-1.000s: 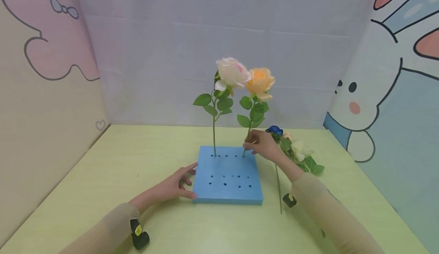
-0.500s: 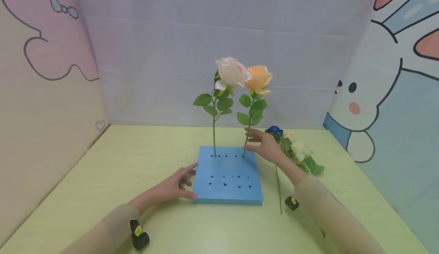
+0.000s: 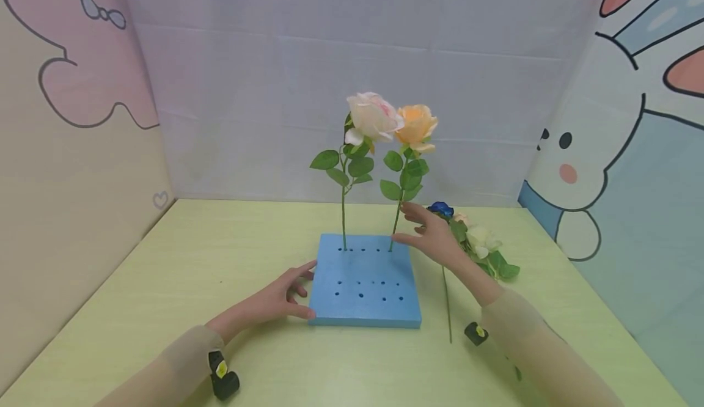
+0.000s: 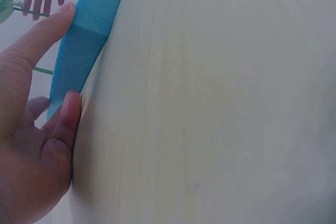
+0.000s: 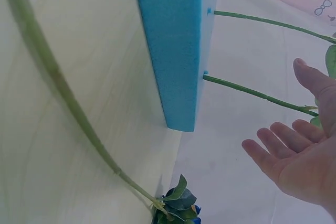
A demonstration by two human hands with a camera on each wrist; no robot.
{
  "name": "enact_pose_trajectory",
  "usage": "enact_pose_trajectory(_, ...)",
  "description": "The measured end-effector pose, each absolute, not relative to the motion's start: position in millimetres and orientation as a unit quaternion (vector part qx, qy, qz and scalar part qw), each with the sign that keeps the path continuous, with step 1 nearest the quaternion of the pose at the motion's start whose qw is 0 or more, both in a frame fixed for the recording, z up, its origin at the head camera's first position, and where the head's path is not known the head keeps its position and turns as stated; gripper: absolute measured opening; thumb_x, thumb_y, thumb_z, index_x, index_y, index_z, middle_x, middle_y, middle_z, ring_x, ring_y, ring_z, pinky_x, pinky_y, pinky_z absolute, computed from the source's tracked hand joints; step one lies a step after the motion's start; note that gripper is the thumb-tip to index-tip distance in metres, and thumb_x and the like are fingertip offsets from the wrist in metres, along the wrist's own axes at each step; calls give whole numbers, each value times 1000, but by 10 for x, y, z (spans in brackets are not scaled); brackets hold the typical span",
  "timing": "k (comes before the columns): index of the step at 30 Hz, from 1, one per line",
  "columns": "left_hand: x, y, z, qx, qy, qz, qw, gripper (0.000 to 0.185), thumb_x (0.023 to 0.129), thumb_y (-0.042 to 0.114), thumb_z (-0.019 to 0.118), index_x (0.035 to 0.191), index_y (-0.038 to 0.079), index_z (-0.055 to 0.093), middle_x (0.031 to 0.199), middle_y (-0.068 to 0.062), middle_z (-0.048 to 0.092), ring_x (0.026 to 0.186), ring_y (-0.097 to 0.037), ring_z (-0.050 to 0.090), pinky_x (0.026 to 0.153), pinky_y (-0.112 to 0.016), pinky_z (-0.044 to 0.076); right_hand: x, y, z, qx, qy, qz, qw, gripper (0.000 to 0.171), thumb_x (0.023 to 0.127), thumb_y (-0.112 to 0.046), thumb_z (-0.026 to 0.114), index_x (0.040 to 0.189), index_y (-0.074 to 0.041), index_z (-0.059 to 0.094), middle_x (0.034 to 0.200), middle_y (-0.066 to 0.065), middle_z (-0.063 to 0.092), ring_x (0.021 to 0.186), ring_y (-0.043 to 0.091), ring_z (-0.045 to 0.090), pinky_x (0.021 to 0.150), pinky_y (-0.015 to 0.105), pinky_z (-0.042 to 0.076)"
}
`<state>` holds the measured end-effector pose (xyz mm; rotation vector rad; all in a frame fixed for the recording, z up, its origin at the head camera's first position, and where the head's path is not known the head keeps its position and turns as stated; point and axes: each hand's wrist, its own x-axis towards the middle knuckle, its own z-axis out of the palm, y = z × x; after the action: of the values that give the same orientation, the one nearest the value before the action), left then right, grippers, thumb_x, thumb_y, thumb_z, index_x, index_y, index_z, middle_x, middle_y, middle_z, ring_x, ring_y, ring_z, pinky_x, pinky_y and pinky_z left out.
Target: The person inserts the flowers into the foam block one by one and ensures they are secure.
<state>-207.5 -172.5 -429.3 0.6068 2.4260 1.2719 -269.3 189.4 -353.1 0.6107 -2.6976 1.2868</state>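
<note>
cartoon rabbit wall (image 3: 616,150), green table (image 3: 165,272)

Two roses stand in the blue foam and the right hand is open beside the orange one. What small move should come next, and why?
Probably the right hand should reach right to the flowers lying on the table. It is open and holds nothing, the orange rose stands in the foam block, many holes are free, and the left hand steadies the block's edge.

left hand (image 3: 277,300): flat, fingers spread and straight, thumb out, holding nothing | right hand (image 3: 434,236): raised, fingers straight and slightly parted, palm facing left, holding nothing | both forearms in beige sleeves, angled inward
</note>
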Motion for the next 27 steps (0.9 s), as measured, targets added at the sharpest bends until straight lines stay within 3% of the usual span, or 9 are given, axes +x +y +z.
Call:
enact_pose_trajectory(12,-2071,-1714,-4276,208,852,450,169,102,80,32,83,159,21,19,149,-14,42,110,-22,48,83,-24,45,-2565,2135,-3561,200,-859,465,73,61,93,-23,69,147,-9,43,145,19,51,134,37,50,106,57,43)
enact_pose_trajectory(19,-2059,-1706,-4265,210,851,449,170,102,80,33,82,159,20,19,149,-14,41,110,-21,48,84,-23,45,-2408,2294,-3618,196,-881,415,110,57,92,-24,71,142,-7,49,140,17,57,129,34,54,100,52,49)
enact_pose_trajectory(27,-2063,-1715,-4257,211,851,450,171,101,81,33,82,159,21,19,149,-13,41,111,-22,48,84,-24,44,-2174,2500,-3634,178,-898,388,108,54,94,-24,69,141,-7,50,141,16,57,129,35,54,100,50,48)
